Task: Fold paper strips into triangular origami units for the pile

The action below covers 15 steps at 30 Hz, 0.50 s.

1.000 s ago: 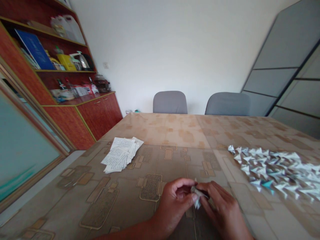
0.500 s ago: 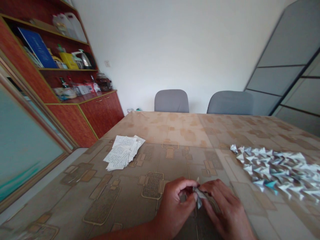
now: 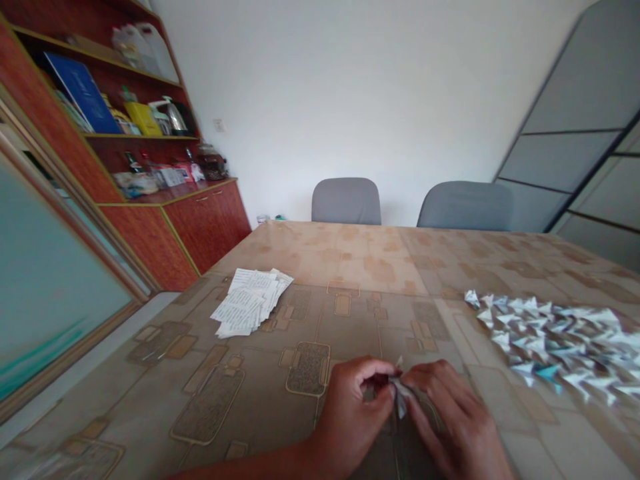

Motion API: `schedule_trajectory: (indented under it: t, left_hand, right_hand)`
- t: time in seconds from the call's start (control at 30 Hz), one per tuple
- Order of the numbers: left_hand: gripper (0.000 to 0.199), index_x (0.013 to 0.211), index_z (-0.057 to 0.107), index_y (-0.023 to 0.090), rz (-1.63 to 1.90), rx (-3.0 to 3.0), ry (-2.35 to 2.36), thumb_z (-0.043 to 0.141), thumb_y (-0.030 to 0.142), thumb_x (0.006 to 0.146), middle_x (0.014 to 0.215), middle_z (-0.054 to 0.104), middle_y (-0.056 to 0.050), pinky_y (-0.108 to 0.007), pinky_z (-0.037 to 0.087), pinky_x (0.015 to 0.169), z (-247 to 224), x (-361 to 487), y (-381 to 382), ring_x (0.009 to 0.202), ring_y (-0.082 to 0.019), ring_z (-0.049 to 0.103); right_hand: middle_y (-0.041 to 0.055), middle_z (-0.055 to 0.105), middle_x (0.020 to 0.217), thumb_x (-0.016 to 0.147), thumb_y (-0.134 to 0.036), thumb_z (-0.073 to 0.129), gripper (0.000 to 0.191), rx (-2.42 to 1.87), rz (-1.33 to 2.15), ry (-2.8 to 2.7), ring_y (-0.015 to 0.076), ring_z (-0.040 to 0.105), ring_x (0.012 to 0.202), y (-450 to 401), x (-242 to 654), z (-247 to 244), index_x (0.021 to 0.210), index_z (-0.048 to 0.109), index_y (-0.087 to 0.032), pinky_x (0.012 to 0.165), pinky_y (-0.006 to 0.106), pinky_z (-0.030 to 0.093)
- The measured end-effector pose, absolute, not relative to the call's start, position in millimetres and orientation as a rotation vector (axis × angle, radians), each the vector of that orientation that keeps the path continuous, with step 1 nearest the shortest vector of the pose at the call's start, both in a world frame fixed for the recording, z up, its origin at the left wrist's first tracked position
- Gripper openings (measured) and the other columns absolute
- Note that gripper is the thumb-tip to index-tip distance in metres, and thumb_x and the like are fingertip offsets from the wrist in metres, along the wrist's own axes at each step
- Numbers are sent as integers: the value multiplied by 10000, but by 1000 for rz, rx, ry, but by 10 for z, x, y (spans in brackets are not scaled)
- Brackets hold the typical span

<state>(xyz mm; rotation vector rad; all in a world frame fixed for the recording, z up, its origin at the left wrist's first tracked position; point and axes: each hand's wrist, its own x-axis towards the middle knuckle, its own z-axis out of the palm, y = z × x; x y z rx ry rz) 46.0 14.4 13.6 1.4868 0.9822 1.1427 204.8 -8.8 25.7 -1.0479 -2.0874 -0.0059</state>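
Between my hands, just above the table, is a small folded piece of printed paper (image 3: 401, 404), mostly hidden by my fingers. My left hand (image 3: 353, 407) pinches it from the left with thumb and forefinger. From the right, my right hand (image 3: 453, 410) grips the same paper, its fingers curled and thumb beneath. A loose pile of printed paper slips (image 3: 250, 301) lies flat to the left, beyond my left hand. Many small folded paper pieces with pointed tips (image 3: 555, 343) stand in rows at the right.
The table (image 3: 345, 253) has a patterned brown cover. Two grey chairs (image 3: 346, 201) stand at its far side against a white wall. A red-brown cabinet (image 3: 210, 220) with shelves of bottles and a kettle stands at the left, a grey cupboard (image 3: 565, 133) at the right.
The view has turned very slightly to the left, so the scene sits a little further right. Both hands keep their pinch on the folded paper, with hardly any finger movement.
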Motion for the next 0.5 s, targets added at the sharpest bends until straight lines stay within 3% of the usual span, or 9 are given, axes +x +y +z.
schedule_trajectory:
  t: [0.5]
  left_hand:
    - [177,860,749,108,1096,1312,925,617,128,744,825,750,-117,-292,524,693,30,469,166,738,-208,681]
  right_hand:
    - [57,654,864,871,-179,567,137,-1070,87,-2063,207,650,789,-117,2059,259,1005,561,-207,664,294,538]
